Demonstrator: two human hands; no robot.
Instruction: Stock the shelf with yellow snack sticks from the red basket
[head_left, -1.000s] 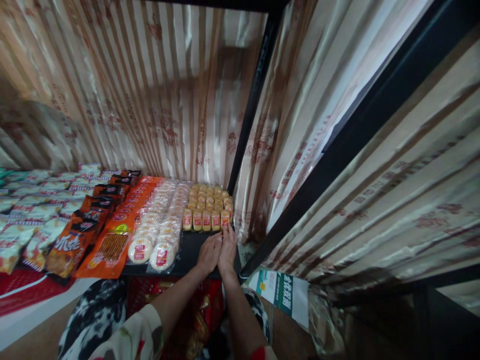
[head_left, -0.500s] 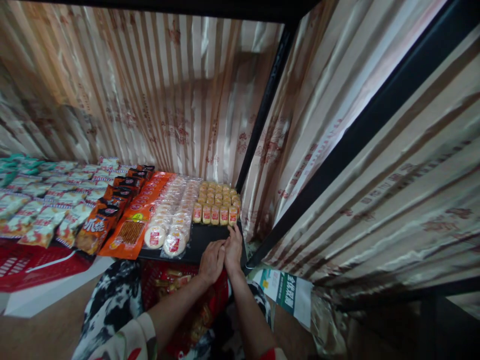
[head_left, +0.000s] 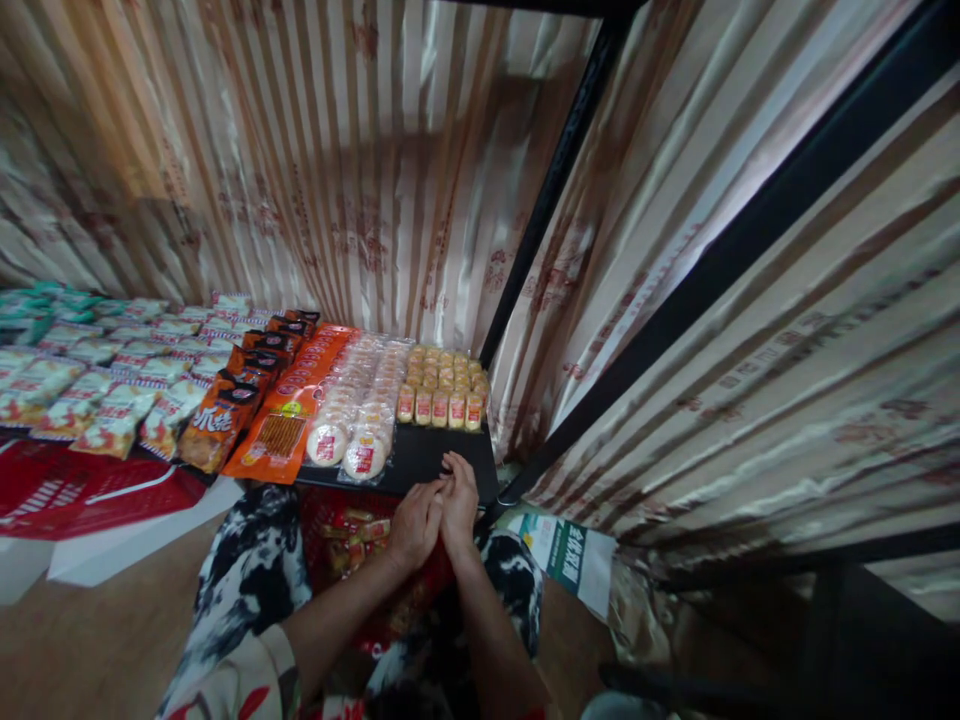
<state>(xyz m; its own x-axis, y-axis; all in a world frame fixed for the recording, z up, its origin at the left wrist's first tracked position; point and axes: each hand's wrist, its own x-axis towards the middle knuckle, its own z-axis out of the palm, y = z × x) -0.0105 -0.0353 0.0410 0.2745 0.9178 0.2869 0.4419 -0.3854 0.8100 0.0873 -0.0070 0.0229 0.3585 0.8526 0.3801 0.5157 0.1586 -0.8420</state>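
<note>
My left hand [head_left: 412, 525] and my right hand [head_left: 459, 505] meet in front of the black shelf [head_left: 421, 450], above a red basket [head_left: 315, 510]. The left fingers are bent in against the right hand; what they hold, if anything, is hidden. The right hand has its fingers stretched forward, a little bent at the tips. Beyond them on the shelf stand rows of small yellow packaged cakes [head_left: 439, 408] with red labels. To their left lie two rows of round white wrapped biscuits [head_left: 364, 455]. Loose golden-wrapped packets [head_left: 358, 540] lie in the basket.
Orange packs of brown sticks [head_left: 277, 435], dark orange snack bags [head_left: 217, 425] and white snack bags [head_left: 116, 415] fill the shelf leftward. A black post [head_left: 551, 200] and patterned curtain [head_left: 360, 200] bound the back. A green-and-white printed package [head_left: 570, 560] lies low on the right.
My right hand has drawn back from the yellow cakes, and its fingertips have come in towards the left hand. The view has shifted slightly; the goods keep their places.
</note>
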